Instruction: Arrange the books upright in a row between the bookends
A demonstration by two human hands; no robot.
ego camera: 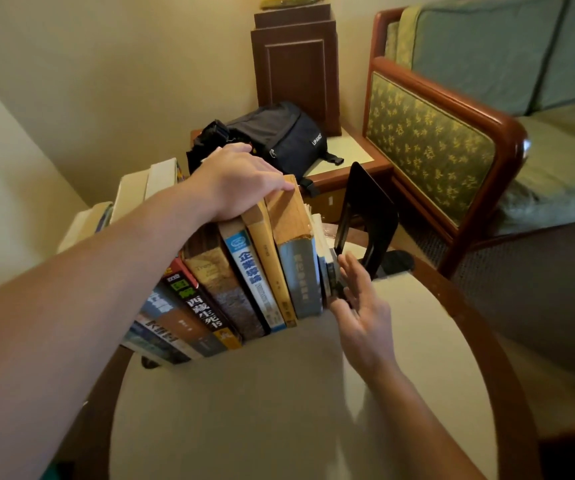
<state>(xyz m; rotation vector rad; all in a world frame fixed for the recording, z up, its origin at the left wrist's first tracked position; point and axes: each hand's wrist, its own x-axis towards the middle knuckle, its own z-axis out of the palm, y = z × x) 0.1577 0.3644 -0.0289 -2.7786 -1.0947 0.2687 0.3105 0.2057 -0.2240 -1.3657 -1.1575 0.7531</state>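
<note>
Mid-frame the books [244, 271] stand in a row on the counter [279, 393], the open left hand [241, 181] flat on their tops and the open right hand [359, 306] bracing the thin end volumes; next, I judge, the black bookend [365, 209] just to their right needs sliding snug.

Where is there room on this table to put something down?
The wide pale table top in front of the row of books, out to its brown rim, is bare. The side table has a bare corner beside the black bag. It is crowded between the row's end and the black bookend, where the right hand is.
</note>
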